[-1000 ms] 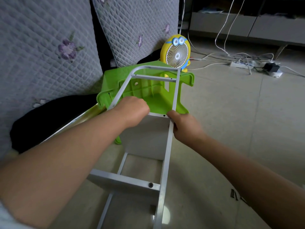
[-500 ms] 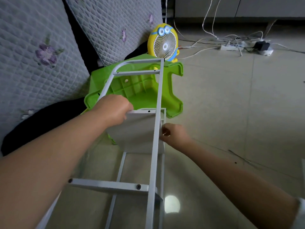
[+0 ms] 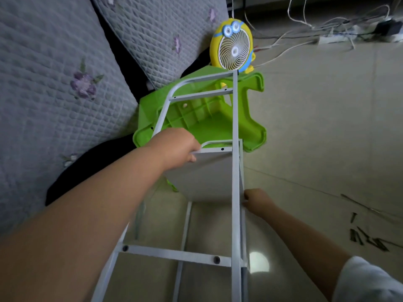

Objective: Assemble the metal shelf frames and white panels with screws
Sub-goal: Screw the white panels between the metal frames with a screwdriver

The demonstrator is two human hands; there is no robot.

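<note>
The frame (image 3: 235,118) runs lengthwise from 6 to 12 o'clock, its rounded end pointing at 12 toward the fan (image 3: 234,47), above the green stool (image 3: 202,125). Two dark screw heads on the crossbar (image 3: 174,255) at 6 o'clock suggest the lower shelf is fixed. The white panel (image 3: 202,173) at centre seems only held, and the top holes look empty. The left hand (image 3: 176,149) curls its fingers over the panel's far edge. The right hand (image 3: 258,201) pinches the frame's rail. Loose screws (image 3: 368,238) lie on the floor at 4 o'clock.
</note>
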